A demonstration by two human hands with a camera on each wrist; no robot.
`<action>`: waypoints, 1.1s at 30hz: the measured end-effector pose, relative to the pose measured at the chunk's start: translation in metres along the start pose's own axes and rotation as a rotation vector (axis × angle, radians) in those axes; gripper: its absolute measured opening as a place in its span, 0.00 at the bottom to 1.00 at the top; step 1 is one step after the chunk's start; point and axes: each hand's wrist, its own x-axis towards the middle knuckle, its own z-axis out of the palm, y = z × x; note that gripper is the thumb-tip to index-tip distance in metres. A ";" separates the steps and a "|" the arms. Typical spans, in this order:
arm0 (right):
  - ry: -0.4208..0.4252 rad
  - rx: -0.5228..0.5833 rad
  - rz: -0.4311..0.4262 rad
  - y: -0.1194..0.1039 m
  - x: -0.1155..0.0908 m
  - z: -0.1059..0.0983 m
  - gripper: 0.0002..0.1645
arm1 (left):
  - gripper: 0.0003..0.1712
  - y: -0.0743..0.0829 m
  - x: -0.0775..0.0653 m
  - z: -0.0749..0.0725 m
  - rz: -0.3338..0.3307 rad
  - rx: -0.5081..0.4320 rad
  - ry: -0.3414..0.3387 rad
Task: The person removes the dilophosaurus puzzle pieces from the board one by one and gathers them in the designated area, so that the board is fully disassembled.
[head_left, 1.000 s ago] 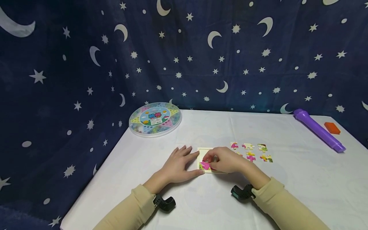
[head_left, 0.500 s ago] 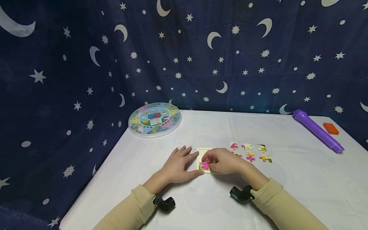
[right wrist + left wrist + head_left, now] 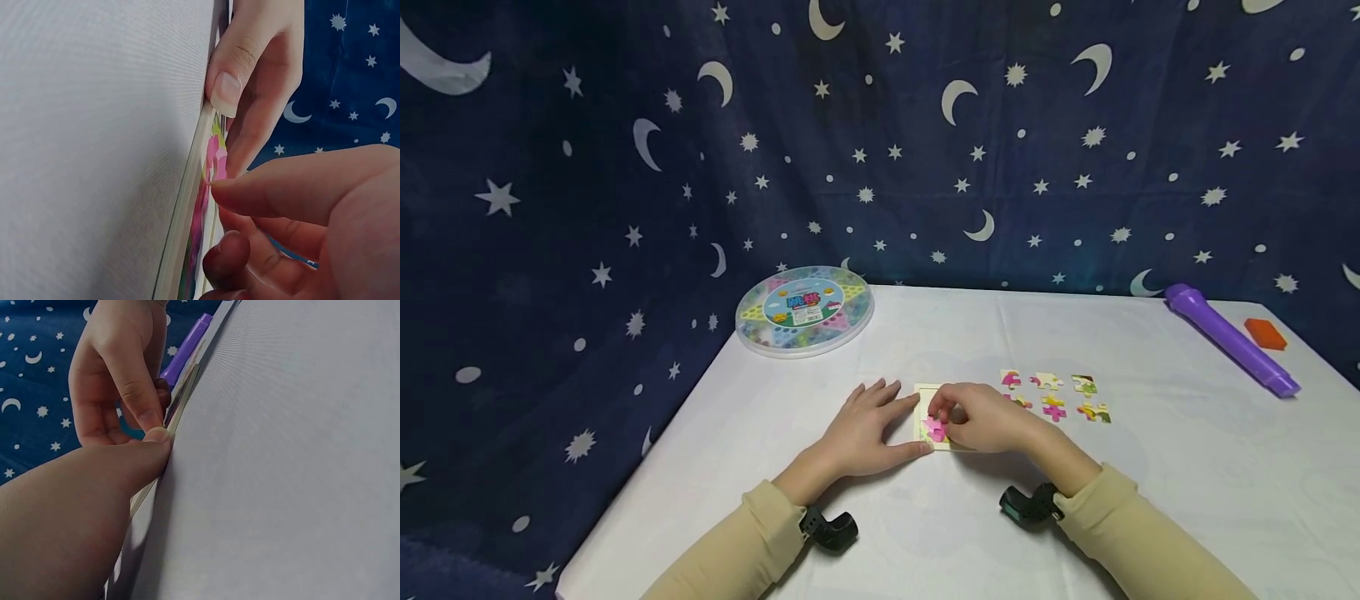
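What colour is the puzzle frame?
Pale cream; the puzzle frame shows best in the head view.

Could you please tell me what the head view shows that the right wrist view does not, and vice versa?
Only the head view: the round game box, purple tube, orange block and loose puzzle pieces.
Only the right wrist view: the tucked lower fingers of the right hand, and the coloured strip that hand covers in the head view.
Both: left hand, right hand, frame, pink in the frame, white table surface, starry cloth.
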 end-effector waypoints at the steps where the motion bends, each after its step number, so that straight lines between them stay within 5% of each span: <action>1: 0.005 -0.004 0.001 0.000 0.000 0.000 0.14 | 0.45 0.000 0.000 0.000 0.001 0.002 0.002; 21: 0.031 0.041 -0.085 0.004 -0.001 0.000 0.18 | 0.45 0.002 0.000 -0.001 -0.009 0.015 -0.002; 33: 0.034 0.058 -0.060 0.003 -0.002 -0.003 0.11 | 0.45 0.001 0.000 -0.001 -0.009 0.020 -0.003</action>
